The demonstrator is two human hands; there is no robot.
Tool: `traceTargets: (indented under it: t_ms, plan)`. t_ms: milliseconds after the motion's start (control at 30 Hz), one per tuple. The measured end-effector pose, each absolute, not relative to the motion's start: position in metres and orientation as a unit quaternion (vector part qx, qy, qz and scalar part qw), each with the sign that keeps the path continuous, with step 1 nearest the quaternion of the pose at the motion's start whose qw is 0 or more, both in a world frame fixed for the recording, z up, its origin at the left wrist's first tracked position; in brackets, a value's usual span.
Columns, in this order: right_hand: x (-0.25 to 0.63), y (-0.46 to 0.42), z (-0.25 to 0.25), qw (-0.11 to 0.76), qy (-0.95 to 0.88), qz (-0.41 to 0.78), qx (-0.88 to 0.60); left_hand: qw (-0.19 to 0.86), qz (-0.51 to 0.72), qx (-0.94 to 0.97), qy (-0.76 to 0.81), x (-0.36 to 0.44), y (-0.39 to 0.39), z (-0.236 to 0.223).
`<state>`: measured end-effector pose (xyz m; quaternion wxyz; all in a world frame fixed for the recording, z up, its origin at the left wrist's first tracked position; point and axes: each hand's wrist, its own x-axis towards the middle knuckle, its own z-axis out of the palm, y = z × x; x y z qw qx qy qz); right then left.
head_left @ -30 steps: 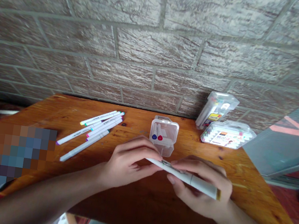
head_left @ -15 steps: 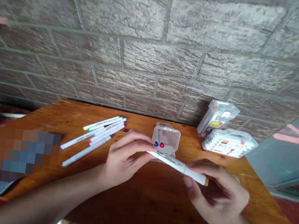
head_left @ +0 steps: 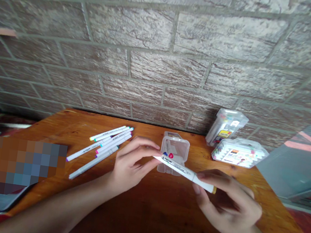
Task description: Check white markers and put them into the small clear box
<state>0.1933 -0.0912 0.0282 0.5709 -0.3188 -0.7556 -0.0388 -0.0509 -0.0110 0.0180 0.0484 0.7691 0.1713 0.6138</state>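
A white marker (head_left: 178, 168) with dark printing and a yellow-brown end is held between my two hands, sloping down to the right above the table. My left hand (head_left: 133, 163) pinches its upper left end with the fingertips. The thumb and fingers of my right hand (head_left: 230, 204) grip the capped end at the right. Just behind the marker stands a small clear plastic case (head_left: 181, 148) with its lid open. Inside it lie a few white markers, one with a blue end and one with a red end (head_left: 170, 155). The marker partly hides the case.
Several white markers (head_left: 114, 139) with coloured ends lie in a loose pile on the wooden table (head_left: 141, 215) at left. At back right, a tall clear case (head_left: 225, 128) and a wider marker case (head_left: 239, 153) stand near the brick wall (head_left: 148, 65). A blurred-out patch covers the left edge.
The camera view has tilted slightly, so the scene sits a little lower and further right. Both hands keep their hold on the marker, which has barely moved.
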Motion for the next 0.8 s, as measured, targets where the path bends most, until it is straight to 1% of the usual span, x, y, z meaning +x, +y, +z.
traceTargets:
  t_ms: [300,633,800]
  plan:
    - [0.195,-0.087,0.029,0.542,-0.77,-0.094,-0.324,0.06,0.625,0.759,0.172,-0.055,0.001,0.014]
    - [0.204,-0.092,0.05,0.465,-0.818,-0.187,-0.282,0.072,0.625,0.76,0.161,-0.055,0.004,0.015]
    - [0.207,-0.106,0.059,0.427,-0.831,-0.214,-0.284,0.071,0.613,0.771,0.156,-0.054,0.002,0.015]
